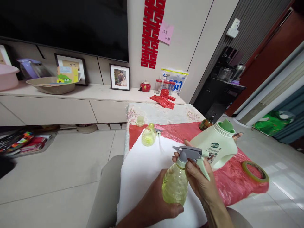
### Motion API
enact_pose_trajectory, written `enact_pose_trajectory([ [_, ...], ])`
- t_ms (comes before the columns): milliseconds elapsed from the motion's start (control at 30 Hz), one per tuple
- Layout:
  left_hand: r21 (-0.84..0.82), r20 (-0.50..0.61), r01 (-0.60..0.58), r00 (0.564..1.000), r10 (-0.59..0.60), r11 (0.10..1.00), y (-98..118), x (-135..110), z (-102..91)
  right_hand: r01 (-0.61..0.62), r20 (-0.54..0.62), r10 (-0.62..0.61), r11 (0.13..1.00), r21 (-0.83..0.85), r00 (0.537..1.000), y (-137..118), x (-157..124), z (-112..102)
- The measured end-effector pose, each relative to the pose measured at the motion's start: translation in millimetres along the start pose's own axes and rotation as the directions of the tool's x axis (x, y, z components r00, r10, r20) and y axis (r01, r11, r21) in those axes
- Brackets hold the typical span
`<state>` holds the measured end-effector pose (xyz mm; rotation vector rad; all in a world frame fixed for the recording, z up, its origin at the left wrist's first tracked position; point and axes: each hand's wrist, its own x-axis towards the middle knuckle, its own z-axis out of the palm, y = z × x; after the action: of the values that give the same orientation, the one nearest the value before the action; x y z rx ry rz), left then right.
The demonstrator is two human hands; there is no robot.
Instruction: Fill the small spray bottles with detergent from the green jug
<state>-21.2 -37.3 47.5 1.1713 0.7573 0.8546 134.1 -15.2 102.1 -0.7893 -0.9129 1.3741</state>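
My left hand (156, 202) is wrapped round the body of a yellow-green spray bottle (174, 185) held over a white cloth (142, 164). My right hand (198, 180) grips the bottle's neck just under the grey trigger head (190, 153), fingers closed on it. A second small yellow-green bottle (148, 135) stands without a sprayer farther back on the cloth, with a loose sprayer piece (158, 133) beside it. A pale green jug (217, 147) with a green cap stands just behind my right hand.
A pale green lid (140, 121) lies on the floral tablecloth. A tape roll (255, 170) rests on the red plastic sheet (230, 183) at right. Behind, a low cabinet (71, 104) carries photo frames, jars and a basin. Tiled floor lies to the left.
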Motion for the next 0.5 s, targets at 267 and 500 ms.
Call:
enact_pose_trajectory([
  [267,-0.045,0.078,0.049,0.996,-0.045,0.998,0,-2,-12.5,0.058,-0.023,-0.056,0.997,0.059,0.998,-4,19,12],
  [500,0.093,0.030,0.091,0.995,-0.095,0.991,-4,-10,-19.5,0.249,-0.156,-0.278,0.952,-0.178,0.948,-35,86,31],
])
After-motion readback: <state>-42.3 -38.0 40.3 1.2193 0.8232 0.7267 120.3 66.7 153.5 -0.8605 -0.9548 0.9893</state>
